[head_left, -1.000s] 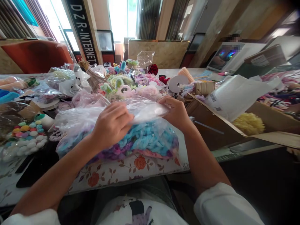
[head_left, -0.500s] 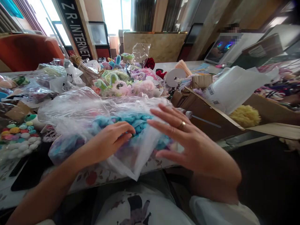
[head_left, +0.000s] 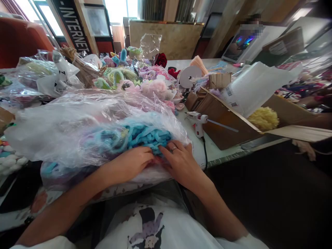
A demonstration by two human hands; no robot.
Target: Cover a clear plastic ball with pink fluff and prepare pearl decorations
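A large clear plastic bag (head_left: 77, 114) lies in front of me, its mouth open toward me. Thick, fluffy blue yarn (head_left: 147, 136) shows at the opening, with purple and blue fluff blurred behind the film further left. My left hand (head_left: 137, 159) is closed at the near edge of the yarn, fingertips tucked down out of sight. Beside it, my right hand (head_left: 181, 160), with a ring on one finger, reaches into the opening, its fingers bent against the yarn. What either hand pinches is hidden. Something reddish shows between the hands.
A white glue gun (head_left: 198, 121) with its cord rests right of the bag, against a cardboard box (head_left: 223, 124) with a yellow pompom (head_left: 264, 117) inside. Behind the bag are plush flowers (head_left: 153, 88) and a white spool (head_left: 190, 76). White pompoms (head_left: 14, 160) lie at left.
My right hand, spread in the air before, has come down into the bag's opening beside my left hand. The loose film flap has been moved away, exposing more blue yarn. The view has shifted.
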